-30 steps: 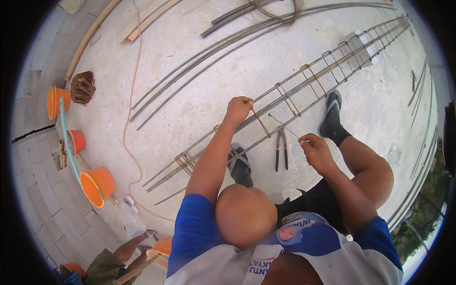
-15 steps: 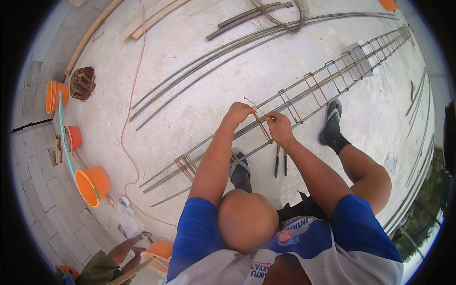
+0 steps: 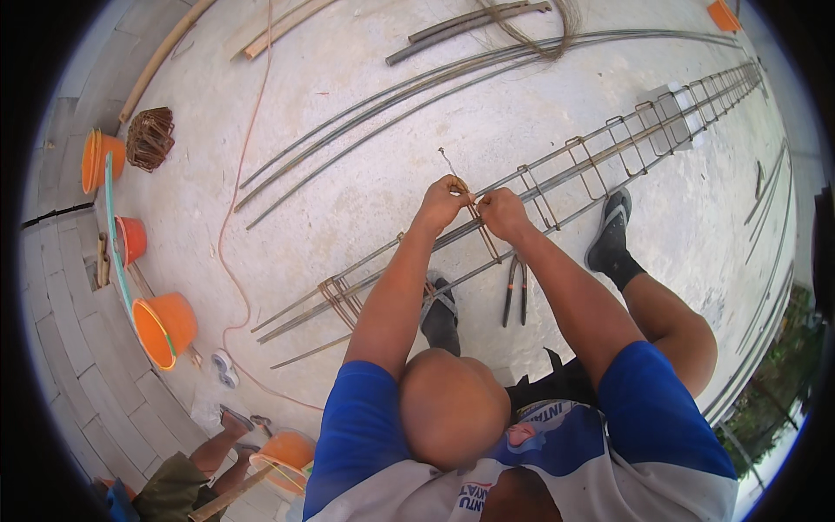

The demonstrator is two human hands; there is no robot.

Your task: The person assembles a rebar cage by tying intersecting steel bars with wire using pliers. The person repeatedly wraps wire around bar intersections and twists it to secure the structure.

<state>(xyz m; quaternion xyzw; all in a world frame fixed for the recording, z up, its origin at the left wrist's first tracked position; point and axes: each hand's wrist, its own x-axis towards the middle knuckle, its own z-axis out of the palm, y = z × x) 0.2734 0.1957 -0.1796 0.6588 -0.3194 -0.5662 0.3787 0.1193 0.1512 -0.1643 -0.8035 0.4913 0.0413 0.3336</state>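
A long steel rebar cage (image 3: 600, 135) with square stirrups runs from lower left to upper right. At one stirrup (image 3: 487, 233) on its far long bar, both hands meet. My left hand (image 3: 445, 205) is closed, pinching a thin tie wire (image 3: 447, 160) whose bent free end sticks up beyond the fingers. My right hand (image 3: 504, 216) is closed right beside it, its fingertips pressed together on the wire at the bar. The fingers hide the point where wire, bar and stirrup touch. A pair of pincers (image 3: 524, 294) with dark handles lies on the floor by my right forearm.
Loose rebars (image 3: 383, 97) and a coil of wire (image 3: 565, 35) lie beyond the cage. Stacked stirrups (image 3: 150, 139) and orange buckets (image 3: 174, 317) stand along the left wall. A white block (image 3: 677, 113) sits under the cage. Another person's legs (image 3: 213, 448) show at lower left.
My right hand has moved up and left to the far bar, closing in on my left hand. The left hand has shifted slightly, and the wire end now stands farther up.
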